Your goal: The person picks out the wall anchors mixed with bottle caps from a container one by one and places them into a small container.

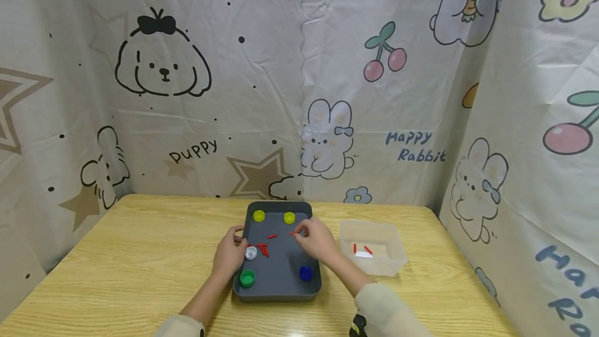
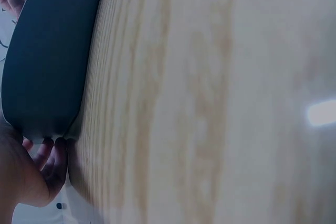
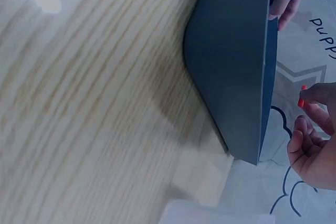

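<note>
Right hand (image 1: pixel 316 239) pinched a red stick (image 1: pixel 292 233) above the gray tray (image 1: pixel 283 272)!
Left hand (image 1: pixel 229 251) curled its fingers at the tray's left rim; steady bracing seemed wisest.

"What's under the tray (image 1: pixel 278 272)?"

"I see a desk (image 1: pixel 159 254) of pale wood grain, smooth, with glossy glare in both wrist views."

"And the tray itself?"

"Smooth grey plastic, by its look, mostly matt from where I sit."

"The bin (image 1: pixel 395 255)?"

"Frosted, translucent plastic, I'd say."

"And the small pieces?"

"The green cap (image 1: pixel 247 279) and blue cap (image 1: pixel 305 273) look like smooth plastic to me; so do the red sticks (image 1: pixel 272 236)."

"The backdrop (image 1: pixel 262 66)?"

"Creased, printed cloth, faintly shiny on my screen; the sleeves (image 1: pixel 388 308) look like plain matt cloth."
</note>
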`<action>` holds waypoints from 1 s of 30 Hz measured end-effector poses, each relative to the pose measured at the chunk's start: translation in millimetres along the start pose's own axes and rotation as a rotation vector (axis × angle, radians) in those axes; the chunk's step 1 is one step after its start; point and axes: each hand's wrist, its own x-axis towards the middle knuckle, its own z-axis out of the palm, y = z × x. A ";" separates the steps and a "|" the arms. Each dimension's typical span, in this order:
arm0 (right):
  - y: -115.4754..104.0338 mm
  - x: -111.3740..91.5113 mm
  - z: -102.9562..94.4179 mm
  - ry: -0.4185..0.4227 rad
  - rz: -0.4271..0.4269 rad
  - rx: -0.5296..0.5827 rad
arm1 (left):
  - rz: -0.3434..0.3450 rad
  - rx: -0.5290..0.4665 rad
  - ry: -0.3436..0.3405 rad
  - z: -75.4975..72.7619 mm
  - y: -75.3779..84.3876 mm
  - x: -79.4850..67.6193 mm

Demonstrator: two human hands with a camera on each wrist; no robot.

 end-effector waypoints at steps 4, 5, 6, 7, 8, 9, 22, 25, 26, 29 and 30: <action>4.6 -1.3 -6.1 0.009 0.000 0.006 | -0.002 -0.003 -0.001 -0.2 1.0 -0.8; 5.4 -2.0 -8.0 0.012 0.000 0.006 | -0.003 -0.004 -0.001 -0.1 1.2 -1.0; 6.1 -2.6 -9.7 0.014 0.000 0.003 | -0.004 -0.004 -0.001 0.0 1.0 -0.9; 6.6 -3.4 -11.8 0.014 0.002 0.002 | -0.004 -0.004 -0.001 0.2 0.8 -0.8; 7.4 -4.0 -13.8 0.015 0.003 0.001 | -0.003 -0.004 0.000 0.3 0.9 -0.8; 8.3 -4.6 -15.7 0.017 0.004 0.000 | -0.004 -0.004 0.000 0.2 0.9 -0.8; 25.9 -9.4 -37.8 0.043 0.067 -0.025 | -0.009 -0.003 0.001 1.8 -0.7 0.2; 29.9 -10.8 -42.6 0.046 0.073 -0.034 | -0.007 -0.005 -0.001 1.8 -0.6 0.3; 31.1 -11.4 -44.4 0.048 0.074 -0.039 | -0.007 -0.004 -0.001 1.8 -0.6 0.4; 34.9 -13.6 -49.4 0.049 0.085 -0.052 | -0.005 -0.002 0.001 2.2 -1.1 1.0; 36.0 -14.2 -51.2 0.048 0.096 -0.050 | -0.005 -0.001 0.001 2.2 -0.9 1.1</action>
